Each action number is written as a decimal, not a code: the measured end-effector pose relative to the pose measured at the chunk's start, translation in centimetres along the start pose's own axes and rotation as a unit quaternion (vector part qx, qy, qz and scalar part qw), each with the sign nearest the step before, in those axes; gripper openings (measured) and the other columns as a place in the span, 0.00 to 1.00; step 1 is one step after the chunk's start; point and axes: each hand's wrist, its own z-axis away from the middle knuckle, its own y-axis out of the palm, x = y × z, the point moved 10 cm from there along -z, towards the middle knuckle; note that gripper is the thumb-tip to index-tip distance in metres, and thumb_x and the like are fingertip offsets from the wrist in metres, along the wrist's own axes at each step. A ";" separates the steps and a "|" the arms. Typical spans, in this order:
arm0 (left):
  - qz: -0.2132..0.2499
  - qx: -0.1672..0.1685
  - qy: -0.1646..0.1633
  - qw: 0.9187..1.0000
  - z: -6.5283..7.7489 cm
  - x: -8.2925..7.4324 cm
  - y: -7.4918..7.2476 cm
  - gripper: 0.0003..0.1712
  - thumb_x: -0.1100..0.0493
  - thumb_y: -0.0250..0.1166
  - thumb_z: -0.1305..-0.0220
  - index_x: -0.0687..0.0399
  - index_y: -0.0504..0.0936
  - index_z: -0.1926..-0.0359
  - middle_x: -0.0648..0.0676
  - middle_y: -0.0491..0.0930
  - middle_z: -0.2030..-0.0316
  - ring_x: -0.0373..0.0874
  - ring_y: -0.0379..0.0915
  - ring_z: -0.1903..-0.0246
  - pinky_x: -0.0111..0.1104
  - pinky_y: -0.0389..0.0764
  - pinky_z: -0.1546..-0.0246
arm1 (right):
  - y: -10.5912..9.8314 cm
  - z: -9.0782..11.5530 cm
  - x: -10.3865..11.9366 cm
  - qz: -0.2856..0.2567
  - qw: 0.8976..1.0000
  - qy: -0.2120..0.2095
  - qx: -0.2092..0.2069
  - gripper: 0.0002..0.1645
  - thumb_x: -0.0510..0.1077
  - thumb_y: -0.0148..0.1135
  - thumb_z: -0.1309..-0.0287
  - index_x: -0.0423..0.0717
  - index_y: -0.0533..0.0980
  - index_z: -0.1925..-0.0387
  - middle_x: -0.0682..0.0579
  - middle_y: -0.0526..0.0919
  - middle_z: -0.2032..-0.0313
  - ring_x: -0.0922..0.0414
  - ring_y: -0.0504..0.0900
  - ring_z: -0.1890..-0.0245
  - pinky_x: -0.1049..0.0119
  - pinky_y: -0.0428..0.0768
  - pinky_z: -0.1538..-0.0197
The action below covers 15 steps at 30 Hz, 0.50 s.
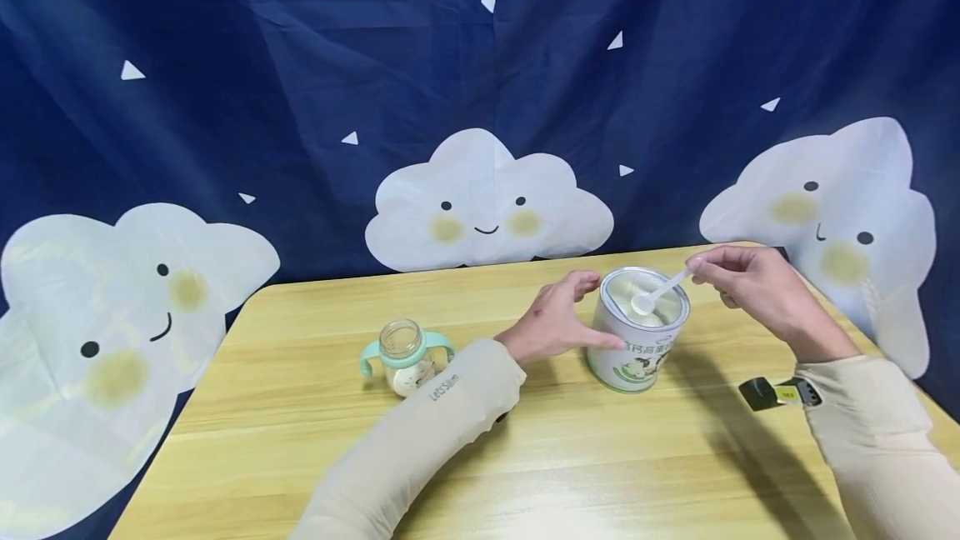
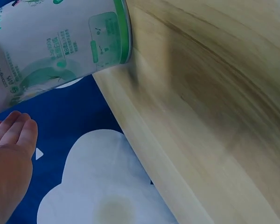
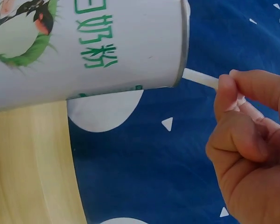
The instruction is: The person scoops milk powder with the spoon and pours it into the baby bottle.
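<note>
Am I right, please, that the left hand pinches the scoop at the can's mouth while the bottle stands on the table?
Not quite: the right hand pinches the scoop at the mouth of the can, as the head view shows; the bottle stands on the table.

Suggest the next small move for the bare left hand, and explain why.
Perhaps curl the bare left hand around the white cylindrical tin to steady it: in the left wrist view, that hand's fingers look straight and apart from the tin, while the bare right hand pinches the white plastic scoop at its mouth.
</note>
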 end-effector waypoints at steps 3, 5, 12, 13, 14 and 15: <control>0.008 -0.001 0.004 1.000 -0.2 -0.1 0.2 0.53 0.51 0.85 0.58 0.54 0.68 0.31 0.51 0.72 0.35 0.48 0.69 0.36 0.35 0.71 0.36 | 0.0 0.0 -0.1 0.008 1.000 -0.003 -0.010 0.07 0.48 0.65 0.34 0.52 0.86 0.63 0.65 0.75 0.76 0.64 0.65 0.83 0.65 0.67 0.79; 0.008 -0.001 0.006 1.000 -0.3 -0.1 0.4 0.53 0.51 0.85 0.57 0.54 0.68 0.31 0.51 0.73 0.35 0.47 0.70 0.36 0.35 0.72 0.37 | 0.1 0.1 -0.2 0.028 0.999 -0.008 -0.018 0.09 0.50 0.66 0.34 0.51 0.87 0.62 0.67 0.75 0.76 0.64 0.67 0.81 0.66 0.67 0.79; 0.007 -0.006 0.009 1.000 -0.7 0.1 0.8 0.51 0.52 0.85 0.57 0.55 0.70 0.33 0.51 0.74 0.37 0.46 0.71 0.37 0.34 0.73 0.38 | 0.9 0.1 1.4 0.097 0.993 -0.064 -0.029 0.14 0.48 0.69 0.37 0.41 0.87 0.59 0.56 0.88 0.65 0.71 0.77 0.67 0.75 0.74 0.68; 0.009 -0.005 0.009 1.000 -0.7 0.1 0.8 0.51 0.53 0.85 0.57 0.55 0.70 0.33 0.51 0.74 0.37 0.46 0.71 0.38 0.34 0.73 0.38 | 1.1 0.1 1.6 0.103 0.992 -0.072 -0.026 0.13 0.48 0.70 0.38 0.41 0.87 0.60 0.53 0.89 0.66 0.71 0.78 0.67 0.76 0.75 0.68; 0.011 -0.005 0.010 1.000 -0.8 0.1 0.9 0.51 0.53 0.85 0.57 0.55 0.70 0.33 0.51 0.74 0.37 0.46 0.71 0.38 0.34 0.73 0.38 | 1.3 0.1 1.8 0.109 0.991 -0.078 -0.023 0.12 0.46 0.70 0.38 0.41 0.87 0.61 0.50 0.89 0.67 0.70 0.78 0.68 0.75 0.74 0.69; 0.012 -0.005 0.009 1.000 -0.8 0.1 0.9 0.51 0.53 0.85 0.57 0.55 0.70 0.33 0.51 0.74 0.37 0.46 0.71 0.38 0.34 0.73 0.38 | 1.5 0.1 2.0 0.114 0.990 -0.083 -0.017 0.11 0.46 0.70 0.38 0.41 0.87 0.61 0.49 0.89 0.67 0.69 0.78 0.69 0.74 0.74 0.70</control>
